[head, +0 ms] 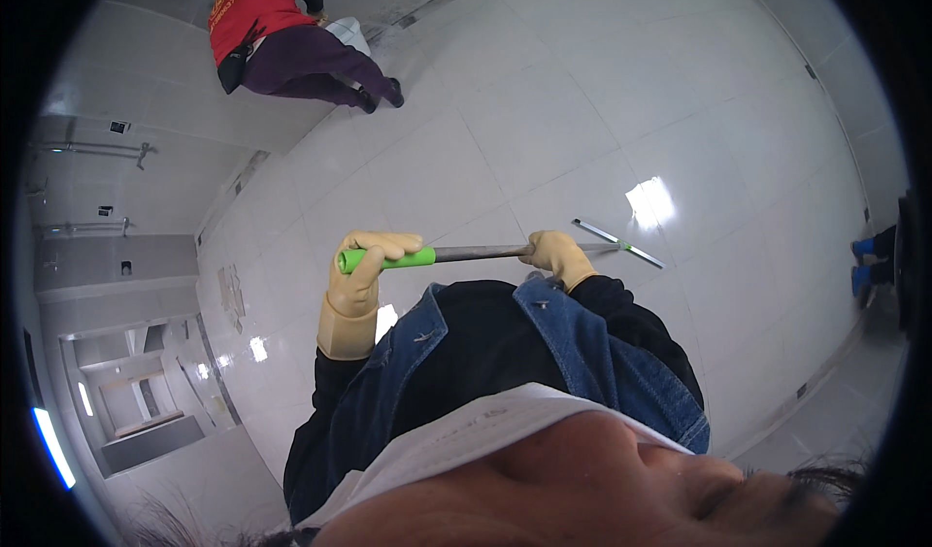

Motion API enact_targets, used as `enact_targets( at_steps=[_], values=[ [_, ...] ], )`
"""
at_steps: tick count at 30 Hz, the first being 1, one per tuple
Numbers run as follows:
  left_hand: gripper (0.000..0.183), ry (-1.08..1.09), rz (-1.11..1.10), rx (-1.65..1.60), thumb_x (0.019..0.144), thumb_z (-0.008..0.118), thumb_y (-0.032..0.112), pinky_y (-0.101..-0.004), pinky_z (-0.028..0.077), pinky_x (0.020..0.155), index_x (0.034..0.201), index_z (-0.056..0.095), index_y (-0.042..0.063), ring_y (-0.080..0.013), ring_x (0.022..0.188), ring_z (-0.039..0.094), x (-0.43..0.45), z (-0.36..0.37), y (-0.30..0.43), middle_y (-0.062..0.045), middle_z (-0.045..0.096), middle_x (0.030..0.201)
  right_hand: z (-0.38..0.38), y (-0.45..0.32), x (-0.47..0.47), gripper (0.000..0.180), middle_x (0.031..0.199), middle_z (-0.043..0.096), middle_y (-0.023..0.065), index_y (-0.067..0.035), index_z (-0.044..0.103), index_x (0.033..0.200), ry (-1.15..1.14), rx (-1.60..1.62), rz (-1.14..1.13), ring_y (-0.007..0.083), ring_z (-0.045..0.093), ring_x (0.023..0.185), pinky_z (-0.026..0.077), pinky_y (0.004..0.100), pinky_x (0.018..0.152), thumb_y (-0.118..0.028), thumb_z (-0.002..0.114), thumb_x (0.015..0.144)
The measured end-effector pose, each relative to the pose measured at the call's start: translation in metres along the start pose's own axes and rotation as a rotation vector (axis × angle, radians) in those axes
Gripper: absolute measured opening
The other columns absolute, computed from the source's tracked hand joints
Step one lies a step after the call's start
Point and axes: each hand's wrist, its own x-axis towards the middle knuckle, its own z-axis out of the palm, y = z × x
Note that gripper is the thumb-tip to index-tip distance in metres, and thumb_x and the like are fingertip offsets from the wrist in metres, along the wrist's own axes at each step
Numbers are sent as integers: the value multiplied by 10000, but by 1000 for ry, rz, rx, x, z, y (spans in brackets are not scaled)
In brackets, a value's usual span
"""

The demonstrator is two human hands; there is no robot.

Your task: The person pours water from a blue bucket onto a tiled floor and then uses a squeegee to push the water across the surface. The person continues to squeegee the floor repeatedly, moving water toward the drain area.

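My left hand (357, 274), in a cream rubber glove, is wrapped around the green end grip (409, 258) of a long pole. Farther along, my right hand (557, 256), gloved the same way, grips the grey shaft (480, 253) in front of my chest. Beyond the right hand the pole runs to a floor squeegee head (619, 243), a thin straight bar with a green centre joint. It appears to rest on the pale tiled floor (539, 132), but exact contact cannot be told. The palm and some fingers of my right hand are hidden.
A person in a red vest (262, 8) bends beside a white bucket (349, 35) near the wall at upper left. Another person's blue-covered feet (861, 267) stand at far right. Flat scraps (231, 296) lie on the floor at left. Wall pipes (95, 150) run beyond.
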Motion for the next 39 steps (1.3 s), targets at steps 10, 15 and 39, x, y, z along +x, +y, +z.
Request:
enact_targets(
  at_steps=[10,15,39],
  values=[
    [160,55,-1,-31,1096,624,154,-534,553,1078,1062,698,16,-362,1154,738,-4,-2,-10,-231,777,1138,5,6,12,413,1127,797,151,-126,792,1141,-59,-65,-35,369,739,1125,588,478,942,-462,786,901],
    [104,5,39,-60,1065,606,52,-545,553,1083,1072,695,-1,-381,1170,733,-3,-11,-18,-246,769,1160,12,3,19,351,1148,796,142,-140,789,1156,-69,-124,-22,362,740,1141,587,480,948,-408,733,937],
    [82,-106,-209,-174,1049,635,31,-434,587,1035,994,690,5,-302,1099,763,91,-93,-53,-212,793,1128,-3,-9,75,343,1115,782,200,-108,776,1131,72,-49,196,417,736,1095,586,496,932,-380,677,949]
  ],
)
